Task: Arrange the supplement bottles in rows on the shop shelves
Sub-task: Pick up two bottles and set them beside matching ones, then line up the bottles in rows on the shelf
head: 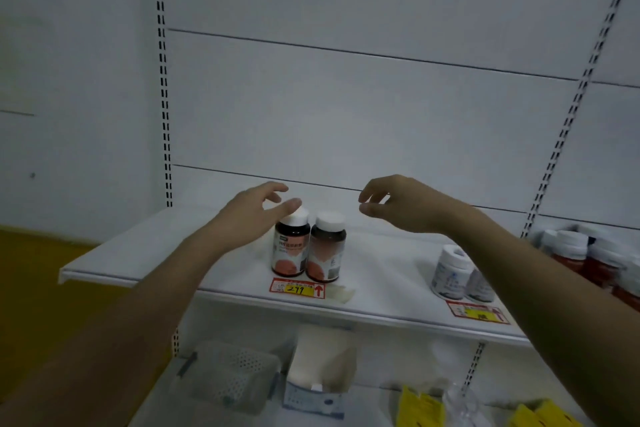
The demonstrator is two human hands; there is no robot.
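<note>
Left hand [258,210] hovering over the shelf [214,255], fingers spread and loosely bent, thumb tip just at the white cap of the left brown bottle [290,246], whether touching it or merely in front of it impossible to tell; nothing gripped. Beside that, touching or nearly so, a second brown bottle [327,248], both upright near the shelf's front edge, just behind a red and yellow price tag [298,288] reading 299. Probably light, rigid plastic or glass, smooth and a little slippery on the label; best taken round the body below the cap, or by the cap from above, upright and easily toppled if nudged. Right hand [398,204] further along, raised above the shelf, thumb and fingers curved toward each other with a gap between, empty. Further right, two white bottles [450,272], partly covered by the right forearm, their labels blurred. At the far right, a cluster of red bottles with white caps [588,258], cut off by the frame edge, count unclear. Below, a lower shelf with a mesh basket [232,378], a box and yellow packets, dim and smeared, contents not readable.
</note>
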